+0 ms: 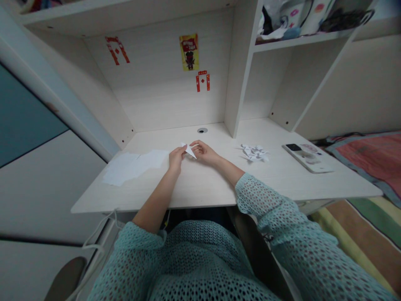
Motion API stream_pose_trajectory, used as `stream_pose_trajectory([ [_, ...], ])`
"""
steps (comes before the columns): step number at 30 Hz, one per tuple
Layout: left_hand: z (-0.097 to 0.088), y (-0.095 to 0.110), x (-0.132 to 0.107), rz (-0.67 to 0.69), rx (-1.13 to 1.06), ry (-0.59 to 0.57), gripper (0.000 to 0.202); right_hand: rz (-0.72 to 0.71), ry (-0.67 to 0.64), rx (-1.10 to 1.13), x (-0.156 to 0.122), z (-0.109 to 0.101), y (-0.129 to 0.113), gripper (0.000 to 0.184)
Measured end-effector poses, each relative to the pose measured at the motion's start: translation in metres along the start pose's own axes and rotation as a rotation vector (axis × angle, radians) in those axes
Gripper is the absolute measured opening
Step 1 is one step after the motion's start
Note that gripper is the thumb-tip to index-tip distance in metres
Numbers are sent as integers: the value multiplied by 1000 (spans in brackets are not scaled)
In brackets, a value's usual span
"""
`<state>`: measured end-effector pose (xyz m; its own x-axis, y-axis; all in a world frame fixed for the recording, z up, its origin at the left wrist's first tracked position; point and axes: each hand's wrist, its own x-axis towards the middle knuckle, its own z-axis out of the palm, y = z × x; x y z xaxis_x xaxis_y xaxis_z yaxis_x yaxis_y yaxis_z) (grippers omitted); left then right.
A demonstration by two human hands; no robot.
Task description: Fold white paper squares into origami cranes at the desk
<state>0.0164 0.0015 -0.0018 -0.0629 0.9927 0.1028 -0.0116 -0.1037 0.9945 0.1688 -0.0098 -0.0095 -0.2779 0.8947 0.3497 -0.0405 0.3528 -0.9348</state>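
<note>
A small folded piece of white paper (189, 150) with pointed tips is held just above the pale wooden desk (200, 184). My left hand (176, 159) pinches its left side with closed fingers. My right hand (204, 152) grips its right side, fingers curled around the paper. Both hands meet near the middle of the desk, forearms resting on the desktop.
Several flat white paper sheets (133, 166) lie to the left of my hands. A pile of small folded white paper shapes (254, 152) sits to the right, and a phone (307, 157) lies further right. A shelf divider (236, 83) stands behind. A cable hole (202, 130) is at the back.
</note>
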Motion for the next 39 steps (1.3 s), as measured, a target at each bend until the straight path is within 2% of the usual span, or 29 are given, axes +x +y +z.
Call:
stream_pose_trajectory([
  [2,0,0,-1,9,-8,-7,33,-37,-1,-22,-1,0,-5,42],
  [6,1,-1,-3,49,-6,-46,28,-105,81,-85,-2,1,-11,31],
  [11,3,-2,-5,70,34,-68,26,-95,100,-154,-1,0,-10,24],
  [16,4,0,-6,53,32,-90,34,-134,68,-189,0,-6,-3,24],
  [22,4,0,-7,61,78,-94,44,-194,115,-285,1,-6,3,23],
  [28,3,-3,-5,52,76,-91,43,-263,104,-323,-2,-6,1,21],
  [39,5,0,-8,68,64,-91,45,-237,81,-308,0,-8,5,20],
])
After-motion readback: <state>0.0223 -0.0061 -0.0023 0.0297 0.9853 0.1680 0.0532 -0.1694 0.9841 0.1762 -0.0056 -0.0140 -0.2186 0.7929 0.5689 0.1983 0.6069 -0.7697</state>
